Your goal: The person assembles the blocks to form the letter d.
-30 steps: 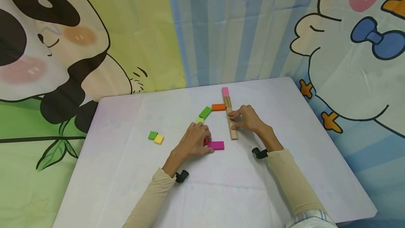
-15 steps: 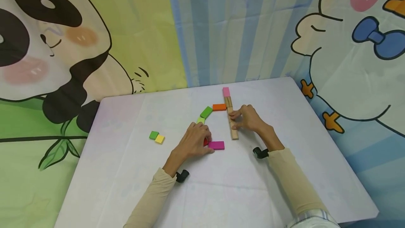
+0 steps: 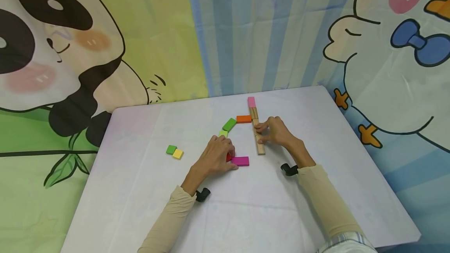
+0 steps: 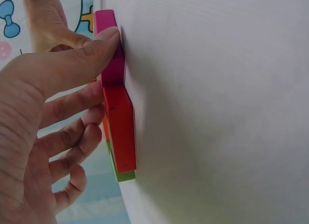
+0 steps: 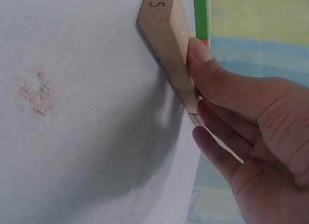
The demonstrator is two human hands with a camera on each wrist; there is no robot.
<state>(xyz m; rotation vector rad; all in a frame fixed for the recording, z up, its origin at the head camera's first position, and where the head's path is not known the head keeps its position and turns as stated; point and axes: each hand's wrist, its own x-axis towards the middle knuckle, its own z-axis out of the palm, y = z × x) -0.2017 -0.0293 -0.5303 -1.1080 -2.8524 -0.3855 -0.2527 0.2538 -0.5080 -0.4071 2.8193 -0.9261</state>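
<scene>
My left hand (image 3: 215, 155) pinches a magenta block (image 3: 241, 161), thumb on its near side and fingers behind. A red block (image 4: 120, 130) meets that block's end, partly under the hand in the head view. Farther up the curve lie a light green block (image 3: 223, 132), a green block (image 3: 229, 124) and an orange block (image 3: 243, 119). My right hand (image 3: 277, 132) holds a plain wooden block (image 5: 166, 35) marked 35, thumb and curved fingertips upon it. That block belongs to a straight row topped by a pink block (image 3: 251, 102).
A small green block (image 3: 171, 150) and a yellow block (image 3: 177, 154) lie touching at the left. The white table (image 3: 158, 210) ends at a cartoon backdrop (image 3: 246, 30) behind and at the sides.
Both hands keep their places on the blocks. The whole scene shifts slightly to the right in the head view.
</scene>
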